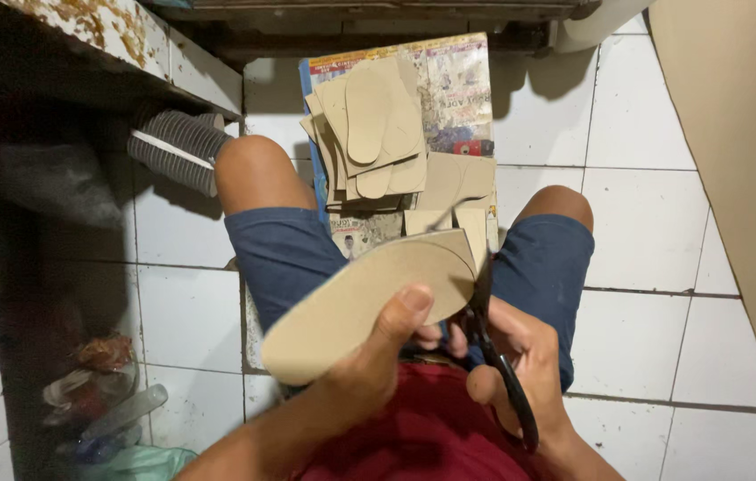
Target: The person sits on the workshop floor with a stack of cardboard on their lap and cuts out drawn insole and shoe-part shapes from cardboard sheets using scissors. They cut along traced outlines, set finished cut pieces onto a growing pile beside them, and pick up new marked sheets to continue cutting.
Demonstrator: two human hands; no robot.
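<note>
From the head camera, the left hand (369, 361) grips a tan sole-shaped cardboard cutout (365, 298) over the lap, thumb pressed on its top face. The right hand (520, 356) is closed through the handles of black scissors (494, 343), blades at the cutout's wide end. The cutout looks light, thin and fairly stiff, probably best pinched near its middle edge. More cut soles (378, 134) lie stacked on newspaper (458, 89) on the tiled floor (645, 223).

Tan sole-shaped cardboard cutout (356, 303), flat, smooth-edged, rounded at both ends, held up over the lap and slanting from lower left to upper right. Black-handled scissors (495, 352) stand near upright at its right end, blades meeting the cutout's edge, handles low by the red shirt.
</note>
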